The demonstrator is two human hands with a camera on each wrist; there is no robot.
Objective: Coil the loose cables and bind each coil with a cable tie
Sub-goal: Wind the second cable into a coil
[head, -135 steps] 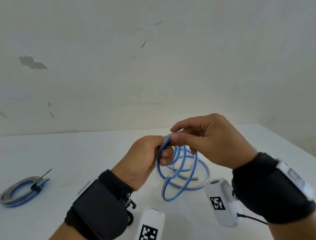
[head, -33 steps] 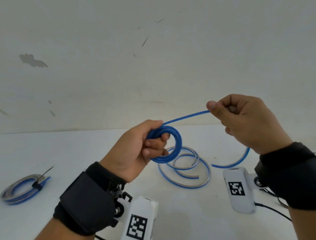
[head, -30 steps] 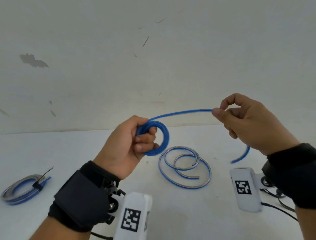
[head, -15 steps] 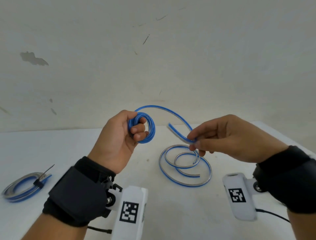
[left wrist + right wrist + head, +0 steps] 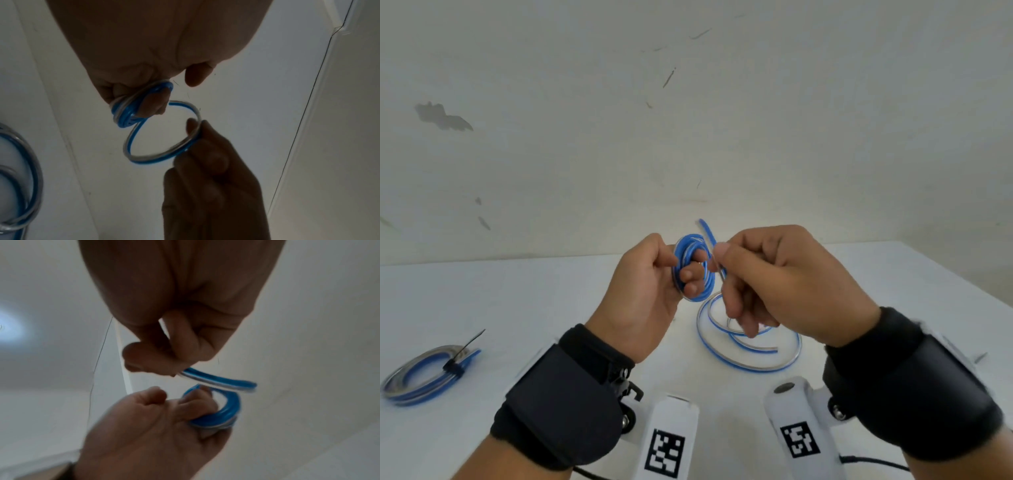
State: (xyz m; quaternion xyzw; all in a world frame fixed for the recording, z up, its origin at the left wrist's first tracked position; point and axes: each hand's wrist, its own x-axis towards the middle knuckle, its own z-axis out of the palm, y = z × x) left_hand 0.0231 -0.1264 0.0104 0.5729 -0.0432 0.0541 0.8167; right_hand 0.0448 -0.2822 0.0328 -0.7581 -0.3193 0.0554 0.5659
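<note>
Now the left hand (image 5: 643,291) holds a small tight coil (image 5: 693,267) of blue and white flat cable above the white table (image 5: 524,308), near the middle of it and toward the far edge. The thumb and the curled fingers (image 5: 690,274) of this hand pinch the left side of the coil, and at least one fingertip goes through its opening (the left wrist view shows the same, with the coil (image 5: 131,110) pressed between thumb and fingers). The coil stands nearly upright, with its flat face turned to the person and the ring mostly free on the right of the grip.

The right hand (image 5: 777,284) is just beside the coil, on its right. Its thumb and forefinger pinch the loose tail of the cable (image 5: 709,236) a short way from the end. The free end points up and a little to the left, toward the far wall, above the coil. In the left wrist view the tail (image 5: 162,155) makes one wide open loop between the two hands.

Under the hands, on the table, another loose cable (image 5: 750,356) lies flat in a wide spiral, near the middle. Close to the left edge a finished coil (image 5: 424,377) lies flat, bound with a black cable tie (image 5: 457,365) whose thin end points up and to the right.
</note>
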